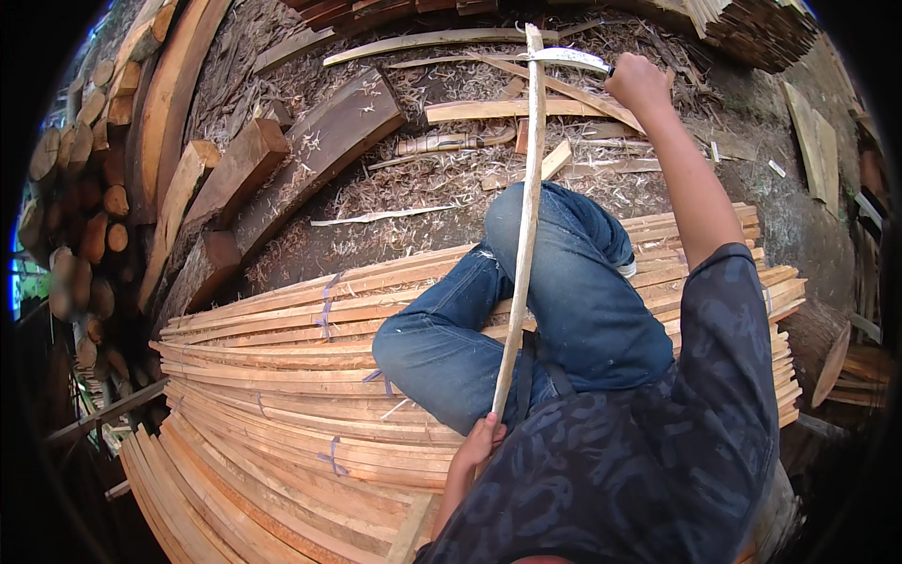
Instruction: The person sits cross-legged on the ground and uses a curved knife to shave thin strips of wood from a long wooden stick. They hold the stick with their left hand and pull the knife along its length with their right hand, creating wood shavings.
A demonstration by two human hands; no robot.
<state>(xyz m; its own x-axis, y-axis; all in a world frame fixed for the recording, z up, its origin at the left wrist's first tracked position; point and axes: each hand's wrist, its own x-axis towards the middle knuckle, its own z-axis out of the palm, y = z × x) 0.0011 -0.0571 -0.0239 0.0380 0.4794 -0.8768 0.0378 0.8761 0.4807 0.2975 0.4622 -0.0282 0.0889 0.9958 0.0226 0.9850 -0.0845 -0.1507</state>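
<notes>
A long pale wooden stick [526,244] runs from my lap up over my raised knee, its far end standing above the littered ground. Close to my lap, my left hand [483,438] has its fingers wrapped round the lower part of the stick. My right arm reaches far forward, and my right hand [641,86] is closed on the handle of a knife. The curved, bright blade of the knife [575,59] points left and meets the stick just below its far tip. Most of the handle is hidden in my fist.
I sit on bundled wooden strips [272,376] tied with purple string. Shavings and loose slats [512,110] cover the ground ahead, with a banded, sheath-like wooden piece [456,143] among them. Thick beams [319,155] and stacked logs [94,235] stand at left; boards [813,150] lie at right.
</notes>
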